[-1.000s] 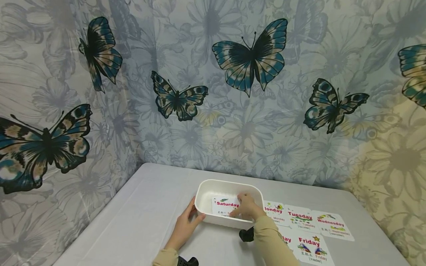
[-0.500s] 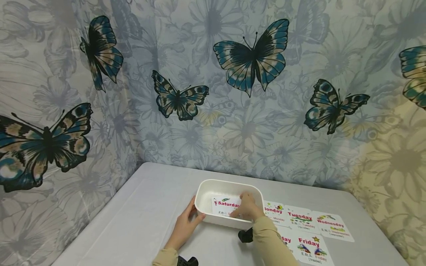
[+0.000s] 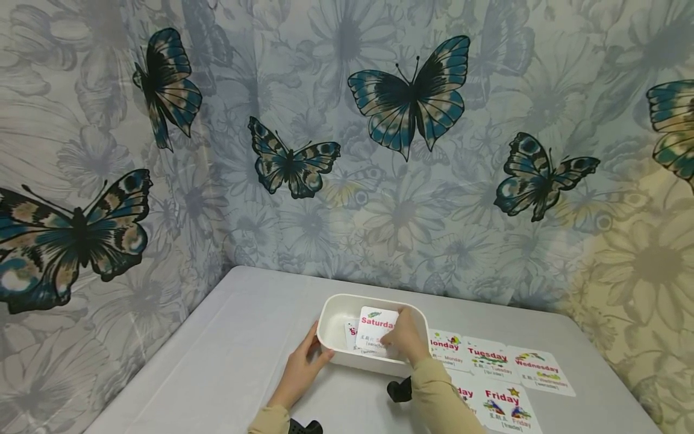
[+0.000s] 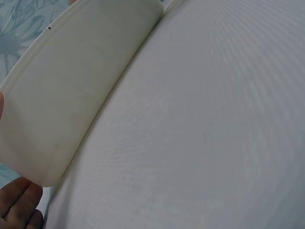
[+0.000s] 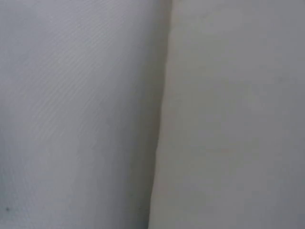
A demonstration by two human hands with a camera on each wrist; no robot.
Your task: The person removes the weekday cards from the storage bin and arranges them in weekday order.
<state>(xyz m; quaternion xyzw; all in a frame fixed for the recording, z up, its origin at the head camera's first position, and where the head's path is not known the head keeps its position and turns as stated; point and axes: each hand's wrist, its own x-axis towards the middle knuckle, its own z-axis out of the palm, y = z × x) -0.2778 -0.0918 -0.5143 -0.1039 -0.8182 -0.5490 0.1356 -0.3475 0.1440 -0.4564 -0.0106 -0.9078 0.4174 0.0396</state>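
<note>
A white plastic bin (image 3: 360, 360) sits on the table. My left hand (image 3: 300, 369) holds its near left corner, thumb at the front rim and fingers along the left side. The left wrist view shows the bin's outer wall (image 4: 81, 90) and some fingertips (image 4: 24, 200) by its end. Inside the bin, my right hand (image 3: 406, 339) pinches a "Saturday" card (image 3: 373, 330) by its right side, tilted up. Beneath it lies another card (image 3: 351, 330), mostly covered, with a red "S" showing. Only the pale bin wall (image 5: 228, 114) and white cloth appear in the right wrist view, no hand.
Right of the bin lie two rows of weekday cards: a "Monday" card (image 3: 447, 349) partly behind the bin, "Tuesday" (image 3: 490, 358), "Wednesday" (image 3: 542, 371), a card half hidden by the right sleeve, and "Friday" (image 3: 506, 407). A butterfly-patterned cloth (image 3: 303, 241) hangs behind the table.
My right hand has raised the Saturday card off the bin's bottom, uncovering part of the card beneath. The left hand and the bin stay in place.
</note>
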